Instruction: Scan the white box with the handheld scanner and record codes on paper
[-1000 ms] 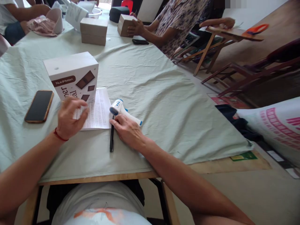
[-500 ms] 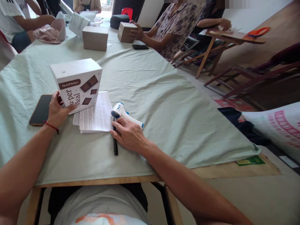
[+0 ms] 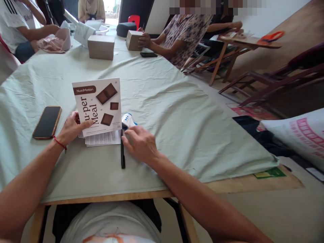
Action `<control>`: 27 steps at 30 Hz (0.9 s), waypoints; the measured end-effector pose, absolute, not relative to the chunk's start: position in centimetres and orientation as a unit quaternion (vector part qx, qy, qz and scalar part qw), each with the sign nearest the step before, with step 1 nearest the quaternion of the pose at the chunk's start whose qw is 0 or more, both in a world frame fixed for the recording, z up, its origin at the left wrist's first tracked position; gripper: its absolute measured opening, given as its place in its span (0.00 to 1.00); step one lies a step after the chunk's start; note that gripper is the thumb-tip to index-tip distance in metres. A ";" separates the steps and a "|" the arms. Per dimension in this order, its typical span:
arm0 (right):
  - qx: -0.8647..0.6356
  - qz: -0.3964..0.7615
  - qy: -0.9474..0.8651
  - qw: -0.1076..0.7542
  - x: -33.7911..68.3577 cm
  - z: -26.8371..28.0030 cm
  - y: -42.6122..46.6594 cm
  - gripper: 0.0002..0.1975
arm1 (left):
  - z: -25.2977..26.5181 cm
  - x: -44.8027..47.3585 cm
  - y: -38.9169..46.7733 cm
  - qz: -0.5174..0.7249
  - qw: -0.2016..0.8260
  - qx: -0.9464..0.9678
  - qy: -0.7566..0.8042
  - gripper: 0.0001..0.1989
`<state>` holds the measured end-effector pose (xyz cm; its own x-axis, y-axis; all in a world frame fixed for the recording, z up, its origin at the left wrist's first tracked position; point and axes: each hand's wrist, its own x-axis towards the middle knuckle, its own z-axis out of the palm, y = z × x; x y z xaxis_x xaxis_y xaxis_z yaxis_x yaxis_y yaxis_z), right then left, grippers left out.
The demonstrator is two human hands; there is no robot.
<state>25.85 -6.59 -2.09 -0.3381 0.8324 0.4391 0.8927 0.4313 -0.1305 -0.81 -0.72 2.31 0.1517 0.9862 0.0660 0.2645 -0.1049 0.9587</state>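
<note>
A white and brown NutriMotion box (image 3: 101,108) is gripped at its lower left by my left hand (image 3: 73,126), thumb across the front. The box is tilted so its printed front faces me. Beneath it, printed paper sheets (image 3: 102,140) are partly hidden. My right hand (image 3: 141,143) rests by the box's lower right corner, fingers loosely bent and apart, holding nothing I can see. Just behind its fingers, a white and blue infrared thermometer (image 3: 128,119) is partly covered. A black pen (image 3: 123,157) lies left of that hand.
A smartphone (image 3: 47,122) lies left of my left hand on the green tablecloth (image 3: 162,101). Farther back stand a cardboard box (image 3: 101,47) and a smaller box (image 3: 133,40) touched by another person's hands. A dark phone (image 3: 149,54) lies near it.
My left hand has shifted right and turned the box, so its front faces me and its top no longer shows. It now covers more of the sheets. My right hand has moved slightly right.
</note>
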 end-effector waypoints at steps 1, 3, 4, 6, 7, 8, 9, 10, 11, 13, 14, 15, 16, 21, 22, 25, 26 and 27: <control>-0.561 -0.081 -0.791 0.230 26.0 -2.1 -6.3 0.14 | 2.5 -0.8 -0.7 0.400 0.442 0.628 0.501 0.32; -0.623 -0.088 -0.747 0.215 26.6 -2.3 -5.5 0.19 | 2.9 -0.7 -0.8 0.381 0.455 0.644 0.483 0.31; -0.644 -0.073 -0.735 0.200 26.9 -2.4 -5.1 0.23 | 3.0 -0.6 -0.8 0.378 0.464 0.649 0.470 0.31; -0.661 -0.010 -0.730 0.174 27.7 -2.7 -4.2 0.24 | 3.2 -0.5 -0.9 0.378 0.476 0.654 0.450 0.30; -0.662 0.029 -0.727 0.178 28.0 -2.7 -3.9 0.22 | 3.3 -0.5 -0.9 0.379 0.479 0.654 0.447 0.29; -0.660 0.071 -0.720 0.204 28.2 -2.6 -3.6 0.21 | 3.3 -0.4 -0.9 0.381 0.478 0.653 0.447 0.29; -0.652 0.114 -0.706 0.252 28.4 -2.4 -3.5 0.20 | 3.3 -0.4 -0.9 0.382 0.476 0.652 0.449 0.29; -0.638 0.161 -0.684 0.315 28.4 -2.1 -3.6 0.20 | 3.2 -0.4 -0.9 0.383 0.473 0.652 0.453 0.29; -0.614 0.216 -0.657 0.380 28.2 -1.6 -3.9 0.21 | 3.2 -0.5 -1.0 0.383 0.471 0.651 0.457 0.28; -0.542 0.344 -0.596 0.482 27.4 -0.7 -4.9 0.23 | 3.1 -0.5 -1.0 0.381 0.467 0.649 0.464 0.28; -0.503 0.419 -0.573 0.494 26.9 -0.2 -5.5 0.21 | 3.1 -0.5 -1.1 0.378 0.467 0.648 0.467 0.28; -0.463 0.490 -0.552 0.491 26.2 0.1 -6.1 0.20 | 3.1 -0.5 -1.1 0.376 0.469 0.647 0.469 0.28; -0.432 0.549 -0.533 0.477 25.6 0.3 -6.7 0.19 | 3.1 -0.5 -1.2 0.375 0.472 0.645 0.470 0.28; -0.375 0.651 -0.509 0.419 22.9 -0.5 -7.6 0.18 | 3.3 -0.4 -1.3 0.373 0.466 0.652 0.469 0.28; -0.373 0.653 -0.510 0.418 22.7 -0.8 -7.5 0.19 | 3.3 -0.3 -1.3 0.370 0.464 0.654 0.469 0.28; -0.378 0.650 -0.511 0.417 22.4 -1.3 -7.0 0.20 | 3.3 -0.4 -1.2 0.363 0.471 0.653 0.468 0.28; -0.382 0.647 -0.512 0.415 22.4 -1.4 -7.0 0.20 | 3.3 -0.4 -1.1 0.363 0.476 0.651 0.467 0.28; -0.387 0.643 -0.515 0.414 22.4 -1.5 -7.0 0.20 | 3.2 -0.5 -1.1 0.363 0.480 0.648 0.466 0.29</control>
<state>22.42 -6.99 -1.48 -0.3574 0.9312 -0.0713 -0.1324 -0.1261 -0.9831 -0.50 -1.07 3.20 0.3007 0.9534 0.0225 0.2551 -0.1031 0.9614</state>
